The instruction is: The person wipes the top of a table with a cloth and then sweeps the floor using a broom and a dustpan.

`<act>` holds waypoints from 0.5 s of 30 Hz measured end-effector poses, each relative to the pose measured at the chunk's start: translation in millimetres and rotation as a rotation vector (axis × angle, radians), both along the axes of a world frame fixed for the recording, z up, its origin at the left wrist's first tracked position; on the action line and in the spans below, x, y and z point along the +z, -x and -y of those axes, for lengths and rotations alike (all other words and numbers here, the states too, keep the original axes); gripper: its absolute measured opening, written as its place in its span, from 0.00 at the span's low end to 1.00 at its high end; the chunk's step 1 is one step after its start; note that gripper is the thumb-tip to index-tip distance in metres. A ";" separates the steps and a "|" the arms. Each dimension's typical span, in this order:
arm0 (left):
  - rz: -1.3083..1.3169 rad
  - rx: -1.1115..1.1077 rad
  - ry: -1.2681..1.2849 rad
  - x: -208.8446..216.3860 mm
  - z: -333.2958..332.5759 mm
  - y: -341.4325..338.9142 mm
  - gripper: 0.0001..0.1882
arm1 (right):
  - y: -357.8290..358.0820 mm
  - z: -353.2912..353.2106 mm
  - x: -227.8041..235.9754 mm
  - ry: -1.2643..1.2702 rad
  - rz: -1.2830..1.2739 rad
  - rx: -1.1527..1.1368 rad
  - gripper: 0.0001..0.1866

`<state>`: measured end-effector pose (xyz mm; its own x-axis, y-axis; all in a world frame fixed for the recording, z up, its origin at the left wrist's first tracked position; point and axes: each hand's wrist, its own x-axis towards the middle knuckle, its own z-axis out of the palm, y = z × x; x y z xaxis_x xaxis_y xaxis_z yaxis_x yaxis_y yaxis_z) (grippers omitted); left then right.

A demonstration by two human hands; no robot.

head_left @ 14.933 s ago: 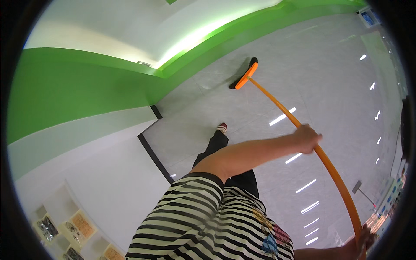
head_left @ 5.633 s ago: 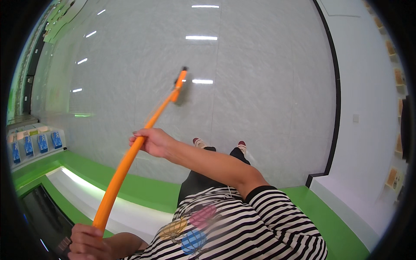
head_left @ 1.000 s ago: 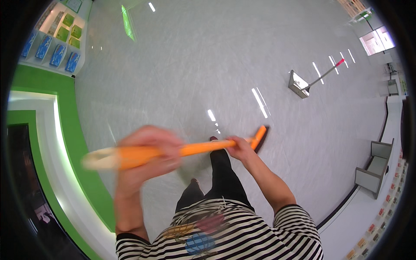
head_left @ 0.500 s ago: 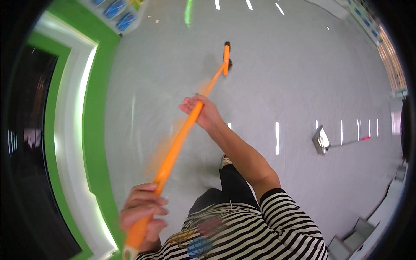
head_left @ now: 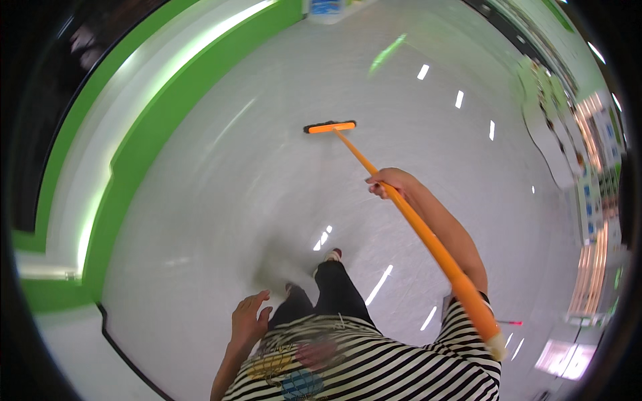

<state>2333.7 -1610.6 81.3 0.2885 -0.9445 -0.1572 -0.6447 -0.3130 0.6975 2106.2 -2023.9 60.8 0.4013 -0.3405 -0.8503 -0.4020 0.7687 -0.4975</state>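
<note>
My right hand (head_left: 393, 182) is wrapped round the shaft of an orange broom (head_left: 428, 234). The shaft slants from the broom head, over the grey floor ahead, back past my right forearm to its pale end cap beside my striped sleeve. Lying crosswise, the broom head (head_left: 330, 127) has an orange top bar and dark bristles, which appear to be on the floor. My left hand (head_left: 250, 319) is off the shaft at my left side, fingers loosely stretched out and nothing in them.
A green and white lit wall base (head_left: 127, 140) curves along the left. Pale shelving or counters (head_left: 548, 120) stand far right. The red handle tip of a long-handled dustpan (head_left: 512, 323) shows beyond my right sleeve. My shoe (head_left: 334, 254) is on the glossy floor.
My left hand has let go of the shaft. The shaft's near end has swung from my left to my right, and the broom head has turned crosswise. The view has turned too.
</note>
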 end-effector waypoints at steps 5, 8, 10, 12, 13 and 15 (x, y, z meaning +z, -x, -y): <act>0.054 0.132 -0.129 -8.1 -34.1 35.7 0.16 | -30.2 -43.3 46.0 0.083 -0.077 0.483 0.17; 0.069 0.214 -0.185 -2.0 -25.0 64.2 0.16 | -37.0 -46.1 40.0 -0.138 0.045 0.635 0.26; 0.079 0.265 -0.197 4.1 -21.5 72.7 0.16 | -61.9 -68.1 21.1 -0.230 0.072 0.745 0.31; 0.111 0.333 -0.221 13.1 -15.9 79.8 0.16 | -77.4 -90.7 -19.8 -0.355 0.116 0.829 0.34; 0.124 0.387 -0.209 16.0 -16.2 86.2 0.16 | -94.4 -108.4 -17.2 -0.356 0.125 0.899 0.33; 0.112 0.468 -0.220 22.8 -8.3 102.0 0.16 | -108.1 -131.8 -40.4 -0.390 0.188 1.001 0.33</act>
<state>2231.7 -1602.3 104.1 0.6981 -0.6587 -0.2807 -0.4677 -0.7164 0.5178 2214.3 -1892.1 20.4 0.4818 0.4924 -0.7249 -0.8761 0.2540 -0.4098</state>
